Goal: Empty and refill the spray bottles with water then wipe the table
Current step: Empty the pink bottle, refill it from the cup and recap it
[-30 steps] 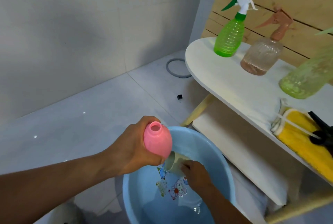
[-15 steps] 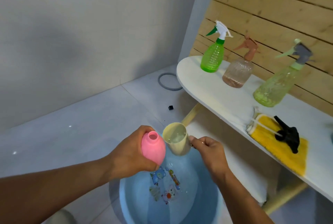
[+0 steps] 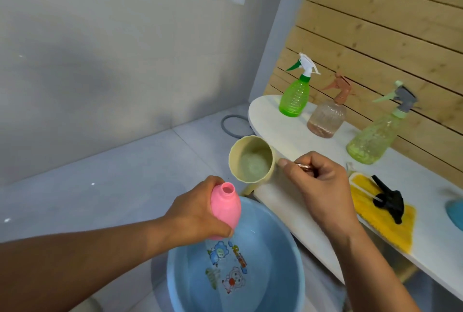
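My left hand [image 3: 198,214] grips an uncapped pink bottle [image 3: 225,207] over the blue basin [image 3: 280,231], its mouth pointing up. My right hand [image 3: 318,181] holds a cream cup [image 3: 251,162] by its handle, with water inside, above and to the right of the bottle's mouth. Three spray bottles stand on the white table [image 3: 288,133]: a green one [image 3: 295,96], a brownish clear one [image 3: 327,118] and a pale green one [image 3: 373,138]. A black spray head [image 3: 387,197] lies on a yellow cloth [image 3: 383,221].
The basin stands on the tiled floor and holds water over cartoon prints. A lower shelf [image 3: 288,201] runs under the table. A grey ring [image 3: 234,126] lies on the floor by the wall. A blue object [image 3: 454,211] shows at the right edge.
My right hand has lifted the cup out of the basin, filled with water, and raised it above the pink bottle. The left hand keeps holding the bottle.
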`<action>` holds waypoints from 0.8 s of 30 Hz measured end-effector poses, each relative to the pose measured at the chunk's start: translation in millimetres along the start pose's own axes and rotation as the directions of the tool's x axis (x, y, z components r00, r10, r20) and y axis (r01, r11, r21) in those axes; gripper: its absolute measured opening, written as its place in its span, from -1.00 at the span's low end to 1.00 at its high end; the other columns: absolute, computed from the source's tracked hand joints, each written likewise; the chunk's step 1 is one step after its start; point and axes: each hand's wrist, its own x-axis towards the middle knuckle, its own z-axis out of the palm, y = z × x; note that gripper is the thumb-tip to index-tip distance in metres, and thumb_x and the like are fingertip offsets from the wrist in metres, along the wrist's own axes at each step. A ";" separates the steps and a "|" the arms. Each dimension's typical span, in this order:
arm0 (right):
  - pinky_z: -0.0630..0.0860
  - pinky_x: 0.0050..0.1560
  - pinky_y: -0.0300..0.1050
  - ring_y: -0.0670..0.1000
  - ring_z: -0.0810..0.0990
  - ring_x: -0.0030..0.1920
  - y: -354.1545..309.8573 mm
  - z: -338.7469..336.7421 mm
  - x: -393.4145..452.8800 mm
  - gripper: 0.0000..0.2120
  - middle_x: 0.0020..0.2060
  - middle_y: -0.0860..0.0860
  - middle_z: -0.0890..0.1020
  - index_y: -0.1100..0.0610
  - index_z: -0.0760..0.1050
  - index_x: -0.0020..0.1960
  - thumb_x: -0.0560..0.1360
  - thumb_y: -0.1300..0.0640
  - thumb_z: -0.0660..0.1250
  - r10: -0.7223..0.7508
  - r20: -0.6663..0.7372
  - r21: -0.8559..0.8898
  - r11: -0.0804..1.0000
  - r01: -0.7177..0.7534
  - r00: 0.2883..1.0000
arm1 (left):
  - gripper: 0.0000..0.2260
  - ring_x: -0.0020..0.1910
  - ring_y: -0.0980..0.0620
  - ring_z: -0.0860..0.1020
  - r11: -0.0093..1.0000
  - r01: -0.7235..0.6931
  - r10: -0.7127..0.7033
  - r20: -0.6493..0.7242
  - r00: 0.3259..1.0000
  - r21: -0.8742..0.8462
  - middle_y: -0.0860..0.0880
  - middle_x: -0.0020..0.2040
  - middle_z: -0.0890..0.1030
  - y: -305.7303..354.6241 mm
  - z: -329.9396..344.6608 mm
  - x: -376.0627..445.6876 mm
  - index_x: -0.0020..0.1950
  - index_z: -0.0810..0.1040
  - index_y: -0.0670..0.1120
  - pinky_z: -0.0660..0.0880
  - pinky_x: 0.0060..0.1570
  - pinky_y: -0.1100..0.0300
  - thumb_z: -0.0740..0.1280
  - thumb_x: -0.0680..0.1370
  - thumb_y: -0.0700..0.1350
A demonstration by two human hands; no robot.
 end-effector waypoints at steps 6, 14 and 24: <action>0.23 -0.42 -0.40 -0.14 0.29 -0.43 -13.9 2.5 -6.8 -0.66 -0.47 -0.16 0.34 0.09 0.49 -0.28 0.42 -0.12 0.51 -0.130 0.005 -0.188 0.974 0.128 0.992 | -0.17 0.15 0.05 0.56 0.999 -0.010 0.011 -0.013 1.000 0.037 0.25 0.15 0.53 4.0 -0.4 1.2 0.25 0.24 0.45 0.63 0.09 0.04 0.58 0.08 0.26; 0.23 -0.40 -0.41 -0.12 0.38 -0.37 -25.4 1.7 -8.8 -0.76 -0.38 -0.18 0.42 -0.12 0.48 -0.30 0.43 -0.16 0.47 -0.254 0.030 -0.370 0.896 0.247 0.967 | -0.16 0.15 0.05 0.54 0.997 -0.019 0.020 -0.010 1.000 0.081 0.28 0.15 0.50 2.4 0.8 1.5 0.28 0.25 0.41 0.62 0.09 0.04 0.57 0.08 0.28; 0.24 -0.34 -0.29 -0.04 0.44 -0.29 -30.5 -1.1 -9.4 -0.73 -0.31 -0.12 0.47 -0.07 0.47 -0.29 0.45 -0.19 0.43 -0.320 0.073 -0.493 0.812 0.313 0.945 | -0.14 0.17 0.04 0.54 0.995 -0.019 0.019 0.000 1.000 0.094 0.27 0.16 0.51 4.3 3.4 4.2 0.34 0.28 0.36 0.63 0.08 0.06 0.62 0.12 0.25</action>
